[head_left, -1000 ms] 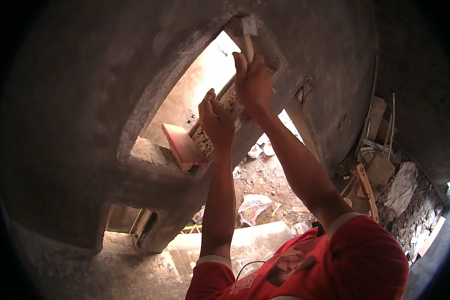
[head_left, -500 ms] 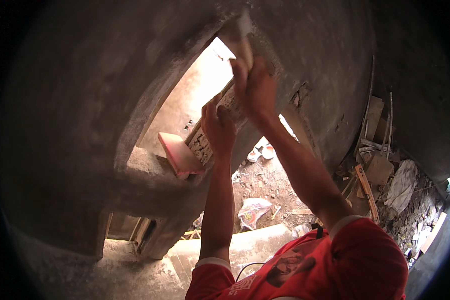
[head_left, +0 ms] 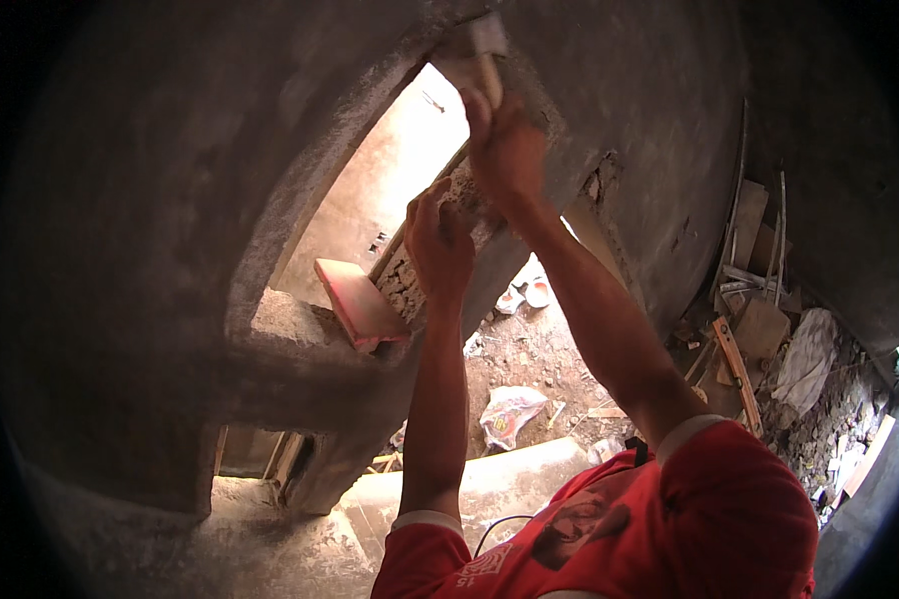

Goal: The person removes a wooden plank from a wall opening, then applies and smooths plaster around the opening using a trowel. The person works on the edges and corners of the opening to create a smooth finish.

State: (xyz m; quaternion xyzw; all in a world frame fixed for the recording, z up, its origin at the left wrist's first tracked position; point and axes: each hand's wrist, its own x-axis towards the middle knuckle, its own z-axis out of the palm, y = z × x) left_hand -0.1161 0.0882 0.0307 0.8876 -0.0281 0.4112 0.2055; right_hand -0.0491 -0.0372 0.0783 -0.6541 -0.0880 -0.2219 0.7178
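Observation:
My right hand [head_left: 509, 150] is closed round the pale handle of a brush [head_left: 490, 78]. The brush's flat, light head, blurred, meets the grey plastered wall [head_left: 649, 90] by the upper corner of a window opening [head_left: 395, 160]. Lower and to the left, my left hand [head_left: 440, 245] is raised against the rough inner side [head_left: 402, 285] of that opening. Its fingers curl at the edge, and their tips are partly hidden. Below it, a flat board with a reddish edge [head_left: 362, 302] lies tilted on the sill [head_left: 295, 317].
A second gap shows rubble ground [head_left: 529, 349] with a crumpled plastic bag [head_left: 510, 414]. At right, boards [head_left: 761, 334], thin poles, an orange bar [head_left: 737, 374] and a pale sheet [head_left: 807, 364] lie among debris. A small recess [head_left: 255, 454] is low at left.
My right hand and the brush have shifted slightly up, the brush head now showing more clearly at the corner. My left hand stays at the edge. The whole view has shifted a little.

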